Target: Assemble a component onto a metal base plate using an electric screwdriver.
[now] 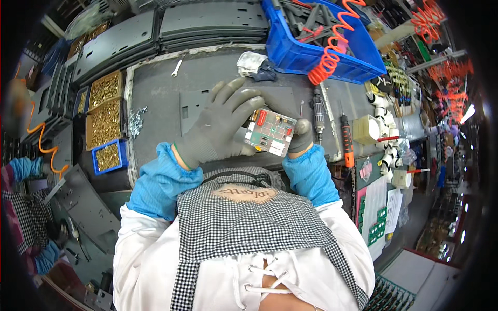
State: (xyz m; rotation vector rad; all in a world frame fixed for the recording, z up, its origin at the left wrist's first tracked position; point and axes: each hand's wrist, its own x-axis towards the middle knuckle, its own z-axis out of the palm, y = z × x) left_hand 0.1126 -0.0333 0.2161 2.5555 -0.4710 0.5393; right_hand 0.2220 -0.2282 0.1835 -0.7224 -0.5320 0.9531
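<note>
A worker in a white jacket, checked apron and blue sleeve covers is standing at a dark grey worktop (pixel 155 83), holding a small green circuit board (pixel 271 132) between two grey-gloved hands just above a flat grey plastic panel (pixel 192 111) lying on that surface. The left hand (pixel 218 127) is cupping the board's left edge, its grip wide with the fingers fanning out over the panel, while the right hand (pixel 301 136) is pinching the board's right edge, its grip closing on the corner. The board is sitting tilted, component side up, at the middle of the worktop, close to the worker's chest. Handling it well looks like a matter of keeping the fingers on the edges and off the red and white components, and holding it level over the panel. A blue plastic bin (pixel 316 52) with an orange coiled air hose (pixel 332 46) trailing from it is standing at the far right corner; trays of brass screws (pixel 105 111) are lining the left edge, with stacks of grey panels (pixel 207 23) behind. A powered screwdriver (pixel 318 115) and an orange-handled screwdriver (pixel 346 139) are lying just right of the hands, and a crumpled rag (pixel 252 63) is resting near the bin. At far left, another person's blue sleeve (pixel 23 168) is showing.
</note>
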